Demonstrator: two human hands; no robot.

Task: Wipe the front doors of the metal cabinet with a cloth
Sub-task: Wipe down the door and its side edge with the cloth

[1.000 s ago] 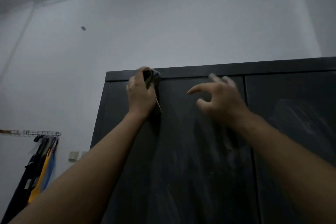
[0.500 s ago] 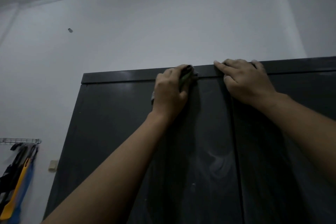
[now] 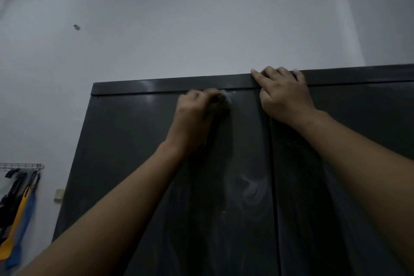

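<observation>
A tall dark metal cabinet point(image 3: 134, 152) with two front doors fills the lower view; dusty smears show on the left door. My left hand point(image 3: 195, 114) grips a small bunched cloth point(image 3: 220, 102) and presses it against the top of the left door, just under the top rail. The cloth is blurred and mostly hidden by my fingers. My right hand point(image 3: 284, 94) rests over the cabinet's top rail above the seam between the doors, its fingers hooked over the top edge.
A pale wall point(image 3: 201, 29) rises behind the cabinet. At the far left a wire rack point(image 3: 21, 166) holds hanging black, yellow and blue items point(image 3: 18, 213). A small wall socket point(image 3: 58, 195) sits beside the cabinet's left side.
My left hand has slid the cloth right along the top of the left door. My right hand rose from the door face to the top rail and stays there.
</observation>
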